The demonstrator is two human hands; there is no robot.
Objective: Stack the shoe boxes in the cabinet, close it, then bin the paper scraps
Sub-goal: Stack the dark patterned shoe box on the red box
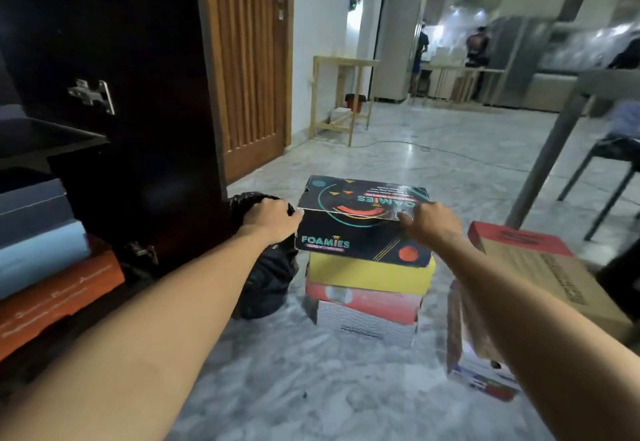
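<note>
Marble-patterned floor (346,388), pale grey and glossy, is seen in the head view, with a cable trailing across it farther back. A slatted wooden door (252,59) is set in a white wall, and a light wooden frame stand (341,94) is placed beside it. In the blurred background, figures are seen at a bright kitchen-like area. A grey desk leg (547,149) and a dark chair (606,170) are seen at the right.

At the left, the dark cabinet (121,77) is open, its metal hinge (91,96) exposed; flat boxes in grey, pale blue and orange (52,288) are already stacked inside it.

On the floor in the middle, four cardboard shoe boxes are piled: a white box (363,324) at the bottom, a red box (367,302) on it, a yellow box (370,274) above, and a black printed "FOAMIES" box (360,222) on top, its glossy lid slightly lifted at the near edge. The left hand (272,215) is pressed against the left end of the black box, fingers curled round its edge. The right hand (427,220) is laid on the lid's right corner, the grip closed on that edge. A crumpled black plastic bag (266,278) is touching the pile's left side. A brown carton with a red lid (540,260) is tilted at the right, and printed paper or card (485,378) lies beneath the right forearm.
</note>
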